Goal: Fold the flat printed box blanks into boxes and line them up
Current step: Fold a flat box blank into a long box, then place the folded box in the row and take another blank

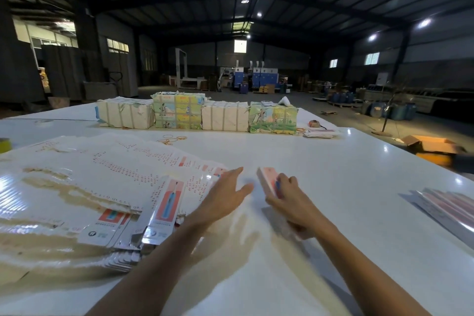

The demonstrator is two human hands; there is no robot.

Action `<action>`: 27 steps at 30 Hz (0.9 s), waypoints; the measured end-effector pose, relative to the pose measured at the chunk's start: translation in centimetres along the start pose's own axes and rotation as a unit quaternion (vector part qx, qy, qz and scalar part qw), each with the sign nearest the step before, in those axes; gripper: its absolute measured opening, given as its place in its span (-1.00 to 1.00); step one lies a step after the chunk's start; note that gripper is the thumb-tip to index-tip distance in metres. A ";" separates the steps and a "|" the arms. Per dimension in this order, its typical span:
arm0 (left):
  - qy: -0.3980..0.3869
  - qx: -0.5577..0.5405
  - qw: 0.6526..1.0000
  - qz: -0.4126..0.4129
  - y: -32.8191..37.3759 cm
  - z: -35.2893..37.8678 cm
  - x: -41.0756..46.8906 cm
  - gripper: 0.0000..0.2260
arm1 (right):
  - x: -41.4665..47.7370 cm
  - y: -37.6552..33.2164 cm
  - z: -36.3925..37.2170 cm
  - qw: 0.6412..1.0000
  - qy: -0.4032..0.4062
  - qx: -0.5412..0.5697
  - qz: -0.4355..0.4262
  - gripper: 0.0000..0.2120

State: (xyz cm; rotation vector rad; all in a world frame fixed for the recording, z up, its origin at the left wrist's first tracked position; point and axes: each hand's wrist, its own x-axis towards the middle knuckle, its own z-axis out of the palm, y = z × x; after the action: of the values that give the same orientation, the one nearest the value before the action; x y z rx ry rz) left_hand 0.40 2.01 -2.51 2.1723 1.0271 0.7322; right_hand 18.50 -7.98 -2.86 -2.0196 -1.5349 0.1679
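Right hand [289, 195] grips a folded pink box [269, 179], fingers curled round its near end, far end tilted up off the white table [333, 238]. Left hand [225, 195] is spread, fingers straight, at the right edge of the fanned pile of flat blanks [115, 182]. I cannot tell if it touches the top sheet.

Risks as I judge them:
- I grip the box by one end, so a squeeze could crush it or pop a flap.
- The blanks look glossy and loosely fanned, so a flat-hand drag could pull several or shove the pile.
- The row of pink-and-silver pieces [451, 210], probably the line-up, lies well apart at right. A long reach could land the box crooked.
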 end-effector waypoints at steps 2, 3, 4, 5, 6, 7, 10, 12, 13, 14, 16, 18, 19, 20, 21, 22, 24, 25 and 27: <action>0.088 0.251 0.963 0.039 -1.3 -1.8 0.0 -0.61 | 0.0 4.0 -2.9 0.996 0.045 -0.051 0.054 -0.54; 0.108 0.324 0.940 0.014 -1.6 -2.9 0.0 -0.65 | -0.2 6.2 -4.4 0.992 0.068 -0.069 0.083 -0.50; 0.114 0.374 0.920 -0.021 -1.9 -3.9 0.1 -0.65 | -0.6 8.3 -6.0 0.986 0.087 -0.085 0.111 -0.49; 0.110 0.407 0.905 -0.060 -2.0 -4.9 0.1 -0.63 | -1.1 10.2 -7.4 0.980 0.104 -0.101 0.137 -0.49; 0.106 0.432 0.891 -0.094 -2.3 -5.6 0.2 -0.60 | -1.7 12.0 -8.7 0.973 0.118 -0.121 0.160 -0.50; 0.101 0.450 0.879 -0.121 -2.6 -6.2 0.3 -0.54 | -2.3 13.7 -9.8 0.965 0.132 -0.142 0.177 -0.52; 0.048 0.453 0.872 -0.179 -3.5 -6.6 -0.1 -0.36 | -4.1 17.7 -12.4 0.944 0.153 -0.205 0.207 -0.55; 0.027 0.441 0.877 -0.190 -3.9 -6.5 -0.5 -0.34 | -5.1 19.5 -13.5 0.931 0.151 -0.243 0.227 -0.58; 0.031 0.437 0.878 -0.191 -3.9 -6.6 -0.6 -0.35 | -5.5 20.2 -13.8 0.923 0.145 -0.267 0.237 -0.58; 0.036 0.434 0.880 -0.191 -3.8 -6.8 -0.6 -0.36 | -6.0 20.7 -14.1 0.913 0.138 -0.294 0.246 -0.58; 0.045 0.417 0.887 -0.194 -3.8 -7.2 -0.7 -0.38 | -6.8 21.3 -14.4 0.891 0.136 -0.349 0.256 -0.57; 0.046 0.402 0.891 -0.205 -3.7 -7.5 -0.9 -0.37 | -7.4 21.4 -14.8 0.869 0.138 -0.399 0.257 -0.57; 0.043 0.399 0.891 -0.211 -3.6 -7.6 -0.9 -0.37 | -7.5 21.3 -15.0 0.855 0.136 -0.431 0.253 -0.57; 0.045 0.398 0.891 -0.214 -3.5 -7.8 -1.0 -0.37 | -7.6 21.1 -15.1 0.838 0.132 -0.468 0.247 -0.57; 0.049 0.398 0.890 -0.217 -3.3 -7.9 -1.2 -0.39 | -7.6 20.9 -15.2 0.821 0.127 -0.504 0.236 -0.57; 0.056 0.396 0.890 -0.217 -3.1 -8.0 -1.5 -0.43 | -7.5 20.6 -15.2 0.806 0.120 -0.532 0.229 -0.57; 0.076 0.379 0.900 -0.200 -3.0 -8.3 -2.0 -0.55 | -7.0 19.8 -15.0 0.785 0.101 -0.566 0.231 -0.54; 0.085 0.366 0.907 -0.188 -3.0 -8.4 -2.3 -0.61 | -6.6 19.5 -14.7 0.775 0.097 -0.579 0.235 -0.52; 0.102 0.336 0.920 -0.174 -3.1 -8.8 -2.9 -0.66 | -5.5 18.5 -13.8 0.776 0.129 -0.575 0.226 -0.53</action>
State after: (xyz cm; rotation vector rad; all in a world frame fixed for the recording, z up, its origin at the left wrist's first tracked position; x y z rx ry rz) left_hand -8.77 3.87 0.40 2.3755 1.9438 0.4788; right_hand 38.20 -21.16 -2.58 -3.1171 -0.9540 -1.0912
